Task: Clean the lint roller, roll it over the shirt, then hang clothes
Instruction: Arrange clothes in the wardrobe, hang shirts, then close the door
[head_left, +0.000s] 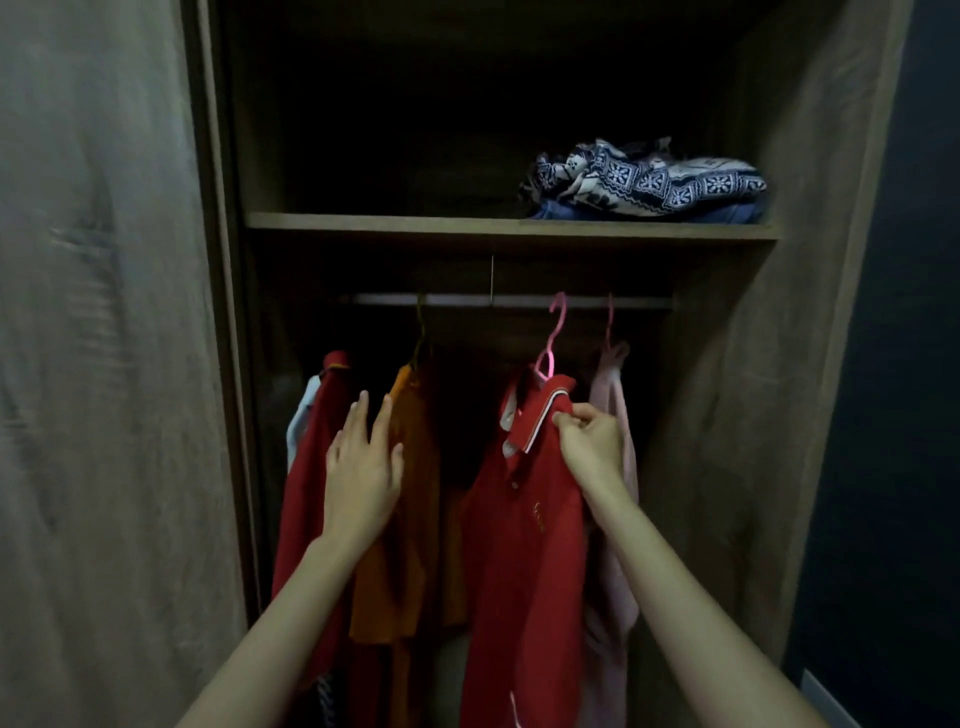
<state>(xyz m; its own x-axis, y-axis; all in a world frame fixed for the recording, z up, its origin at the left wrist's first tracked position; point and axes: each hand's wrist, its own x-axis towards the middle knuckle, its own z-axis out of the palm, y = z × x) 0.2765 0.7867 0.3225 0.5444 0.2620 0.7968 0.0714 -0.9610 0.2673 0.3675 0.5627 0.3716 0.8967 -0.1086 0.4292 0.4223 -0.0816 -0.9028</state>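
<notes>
In a dim brown wooden wardrobe (779, 415), the right hand (592, 441) pinches the collar of a red polo shirt (524, 545) on a pink plastic hanger (556, 332); the left hand (363, 467), fingers straight, touches an orange shirt (410, 519) alongside.

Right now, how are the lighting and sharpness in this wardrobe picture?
Head view: dim overall, the shelf recess behind the patterned cloth is black; the wooden door panel looks motion-smeared; the red polo shirt, left hand and right hand are readable.

Right hand (589, 441) pinches the collar of the red polo shirt (524, 545) on a pink hanger (556, 332). Left hand (361, 467), fingers straight, touches the orange shirt (421, 519) at 9 o'clock. Patterned cloth (644, 174) shelved at 1 o'clock.
</notes>
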